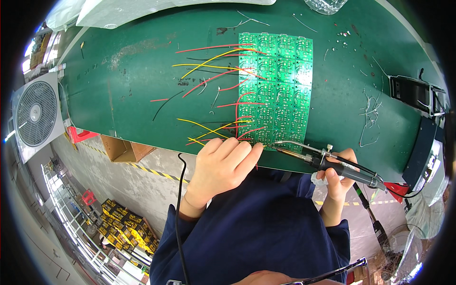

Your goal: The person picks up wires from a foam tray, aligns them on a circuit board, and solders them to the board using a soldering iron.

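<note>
Below green bench (142, 85), yellow-black packages (126, 225) lie stacked.

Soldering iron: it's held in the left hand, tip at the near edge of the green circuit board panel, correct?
Not quite. The head view shows the soldering iron in the right hand; its tip is at the near edge of the green circuit board panel.

an electronics workshop: green workbench (142, 95), panel of circuit boards (278, 90), soldering iron (327, 164), loose wire offcuts (370, 114).
</note>
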Tool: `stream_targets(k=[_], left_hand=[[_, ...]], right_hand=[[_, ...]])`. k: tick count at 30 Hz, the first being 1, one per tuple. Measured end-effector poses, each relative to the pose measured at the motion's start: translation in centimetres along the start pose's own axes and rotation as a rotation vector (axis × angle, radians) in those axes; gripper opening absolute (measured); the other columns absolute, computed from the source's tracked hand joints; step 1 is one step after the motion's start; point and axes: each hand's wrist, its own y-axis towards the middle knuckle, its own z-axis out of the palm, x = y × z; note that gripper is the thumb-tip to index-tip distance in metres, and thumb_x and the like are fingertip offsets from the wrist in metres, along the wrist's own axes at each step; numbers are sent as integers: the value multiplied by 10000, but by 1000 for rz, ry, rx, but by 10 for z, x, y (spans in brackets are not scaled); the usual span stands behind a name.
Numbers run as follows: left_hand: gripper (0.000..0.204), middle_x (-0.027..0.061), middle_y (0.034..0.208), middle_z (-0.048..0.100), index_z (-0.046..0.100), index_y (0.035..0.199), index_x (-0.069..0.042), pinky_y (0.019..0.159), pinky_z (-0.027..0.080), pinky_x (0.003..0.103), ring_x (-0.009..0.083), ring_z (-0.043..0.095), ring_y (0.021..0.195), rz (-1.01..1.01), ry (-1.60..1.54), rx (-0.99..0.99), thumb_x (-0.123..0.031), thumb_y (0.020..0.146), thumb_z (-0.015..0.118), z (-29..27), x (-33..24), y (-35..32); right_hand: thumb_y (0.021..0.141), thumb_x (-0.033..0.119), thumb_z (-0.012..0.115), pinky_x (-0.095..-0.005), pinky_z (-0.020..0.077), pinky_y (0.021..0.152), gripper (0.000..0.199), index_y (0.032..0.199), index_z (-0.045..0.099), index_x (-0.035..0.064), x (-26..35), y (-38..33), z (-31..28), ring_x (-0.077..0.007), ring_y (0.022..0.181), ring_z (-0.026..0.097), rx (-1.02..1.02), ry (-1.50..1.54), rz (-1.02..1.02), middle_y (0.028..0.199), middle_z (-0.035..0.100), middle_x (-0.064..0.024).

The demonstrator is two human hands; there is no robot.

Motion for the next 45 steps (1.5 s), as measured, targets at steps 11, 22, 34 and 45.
stream_targets(k=[11,22,34,45], left_hand=[[236,-30,570,394,592,751,-89,432,252,240,104,383,488,-1,-13,4,-57,517,577,2,1,2],[227,-41,670,444,594,752,-116,538,275,240,91,415,559,1,62,-26,-72,530,602,1,-3,0],[253,-50,785,487,604,764,-141,632,273,259,106,429,665,15,86,-36,-116,516,562,1,-1,1],[294,-71,799,487,605,767,-148,651,247,260,105,406,677,26,78,-47,-131,482,536,3,1,1]], right_hand=[[677,54,573,-206,395,410,185,753,427,-29,-2,0,-2,-132,455,514,7,-28,-20,561,505,-117],[676,65,579,-200,399,413,192,747,428,-29,-2,0,-4,-121,456,520,-1,-57,-18,559,514,-112],[674,64,579,-197,393,405,188,743,430,-28,-3,0,-3,-118,447,517,-1,-65,-30,550,515,-108],[674,57,574,-196,387,401,182,749,434,-31,-3,2,-4,-119,444,514,27,-52,-32,546,514,-111]])
